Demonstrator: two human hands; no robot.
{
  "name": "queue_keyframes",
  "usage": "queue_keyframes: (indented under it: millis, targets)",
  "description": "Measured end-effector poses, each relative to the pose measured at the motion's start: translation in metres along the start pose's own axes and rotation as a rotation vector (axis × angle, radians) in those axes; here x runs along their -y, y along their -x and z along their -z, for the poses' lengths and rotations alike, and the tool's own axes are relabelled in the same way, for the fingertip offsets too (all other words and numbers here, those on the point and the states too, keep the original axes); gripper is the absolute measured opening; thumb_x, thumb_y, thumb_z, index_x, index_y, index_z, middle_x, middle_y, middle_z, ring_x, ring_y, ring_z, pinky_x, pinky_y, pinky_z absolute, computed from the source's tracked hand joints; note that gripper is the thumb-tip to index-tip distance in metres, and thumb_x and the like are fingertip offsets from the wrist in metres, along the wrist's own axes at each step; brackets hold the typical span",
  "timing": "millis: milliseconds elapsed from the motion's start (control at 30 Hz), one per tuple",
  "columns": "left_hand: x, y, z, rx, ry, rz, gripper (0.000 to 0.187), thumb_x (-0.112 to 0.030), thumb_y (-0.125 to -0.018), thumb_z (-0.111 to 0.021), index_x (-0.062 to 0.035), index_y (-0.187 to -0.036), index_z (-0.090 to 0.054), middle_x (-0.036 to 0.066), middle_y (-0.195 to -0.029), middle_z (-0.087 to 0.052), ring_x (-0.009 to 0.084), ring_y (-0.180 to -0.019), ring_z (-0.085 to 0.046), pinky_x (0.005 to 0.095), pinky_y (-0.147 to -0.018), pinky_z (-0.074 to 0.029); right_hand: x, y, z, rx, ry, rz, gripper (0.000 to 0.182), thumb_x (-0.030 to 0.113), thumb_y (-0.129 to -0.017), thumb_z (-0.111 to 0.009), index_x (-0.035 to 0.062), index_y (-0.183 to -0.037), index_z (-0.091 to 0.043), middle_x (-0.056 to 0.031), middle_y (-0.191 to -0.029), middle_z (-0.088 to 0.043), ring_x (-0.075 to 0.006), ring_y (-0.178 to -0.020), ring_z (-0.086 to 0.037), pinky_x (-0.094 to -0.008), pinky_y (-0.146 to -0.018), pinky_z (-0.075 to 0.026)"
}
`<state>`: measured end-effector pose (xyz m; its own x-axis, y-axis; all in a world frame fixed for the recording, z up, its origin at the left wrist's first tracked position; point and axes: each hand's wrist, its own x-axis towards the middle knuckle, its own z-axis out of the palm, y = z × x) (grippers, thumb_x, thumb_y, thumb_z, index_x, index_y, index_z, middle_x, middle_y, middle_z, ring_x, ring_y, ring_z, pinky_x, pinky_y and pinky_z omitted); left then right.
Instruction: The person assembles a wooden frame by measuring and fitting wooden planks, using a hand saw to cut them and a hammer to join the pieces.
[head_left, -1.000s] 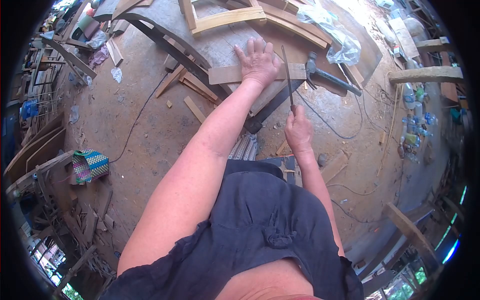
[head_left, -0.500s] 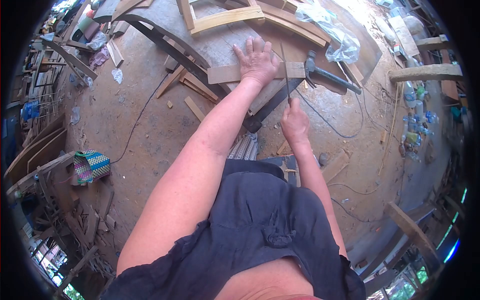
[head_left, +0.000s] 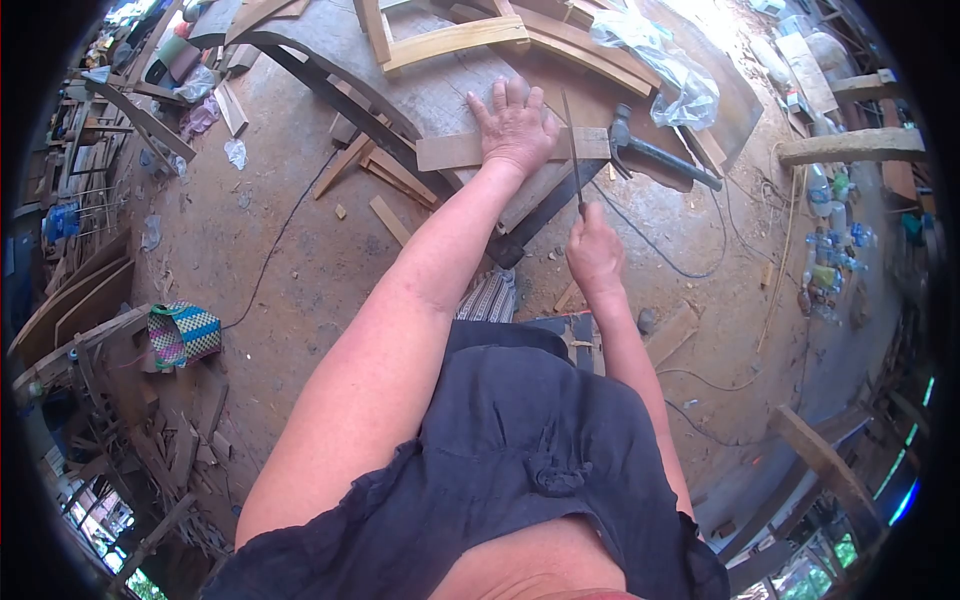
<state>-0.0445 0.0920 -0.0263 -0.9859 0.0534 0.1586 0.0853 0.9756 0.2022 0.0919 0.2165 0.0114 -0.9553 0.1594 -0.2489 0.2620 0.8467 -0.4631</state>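
The left hand point(head_left: 517, 128) lies palm down on the board point(head_left: 445, 152), its fingers a little apart and pointing away from the body; the right hand point(head_left: 595, 250) has its fingers clamped round the handle of the saw point(head_left: 573, 160), whose thin blade, seen nearly edge-on, crosses the board just right of the left hand. The board rests at the near end of the bench point(head_left: 440, 105); the hammer point(head_left: 665, 164) is just beyond the board's right end; the frame point(head_left: 460, 42) and the bag point(head_left: 685, 100) lie farther off.
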Motion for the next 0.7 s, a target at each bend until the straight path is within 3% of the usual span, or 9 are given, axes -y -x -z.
queue_keyframes:
  millis: [133,200,400,700]
  targets:
    - [0.002,-0.001,-0.003,-0.040,0.058,-0.036,0.049,-0.038,-0.081,-0.049,-0.0121,-0.122,-0.047,0.012,-0.132,-0.034,0.0302,-0.130,-0.024,0.0665,-0.103,-0.010,-0.007,-0.008,-0.009,0.000,0.027,-0.016,0.018,0.017,-0.089,-0.046,0.0063,-0.102,-0.051,-0.0219,-0.085,-0.063,-0.0413,-0.079,-0.061,-0.0516,-0.070,-0.046]
    - [0.002,0.000,-0.004,-0.044,0.047,-0.025,0.049,-0.038,-0.081,-0.049,-0.0122,-0.122,-0.048,0.012,-0.133,-0.034,0.0301,-0.130,-0.024,0.0660,-0.103,-0.011,-0.019,-0.005,-0.019,-0.260,-0.237,0.241,0.014,0.017,-0.089,-0.047,0.0067,-0.099,-0.048,-0.0215,-0.077,-0.063,-0.0407,-0.071,-0.062,-0.0512,-0.063,-0.048]
    - [-0.001,-0.001,0.004,0.036,0.025,0.007,0.051,-0.039,-0.081,-0.049,-0.0149,-0.126,-0.047,0.011,-0.135,-0.034,0.0283,-0.132,-0.023,0.0636,-0.104,-0.011,-0.019,-0.009,-0.017,-0.164,-0.152,0.143,0.017,0.016,-0.089,-0.048,0.0072,-0.103,-0.051,-0.0200,-0.081,-0.064,-0.0388,-0.073,-0.062,-0.0484,-0.063,-0.048]
    - [0.000,-0.001,0.001,0.019,0.010,0.006,0.052,-0.039,-0.081,-0.049,-0.0155,-0.127,-0.047,0.011,-0.135,-0.034,0.0283,-0.132,-0.023,0.0636,-0.105,-0.009,-0.021,-0.009,-0.025,-0.195,-0.191,0.177,0.017,0.016,-0.089,-0.048,0.0076,-0.102,-0.051,-0.0185,-0.082,-0.065,-0.0377,-0.073,-0.063,-0.0477,-0.063,-0.049]
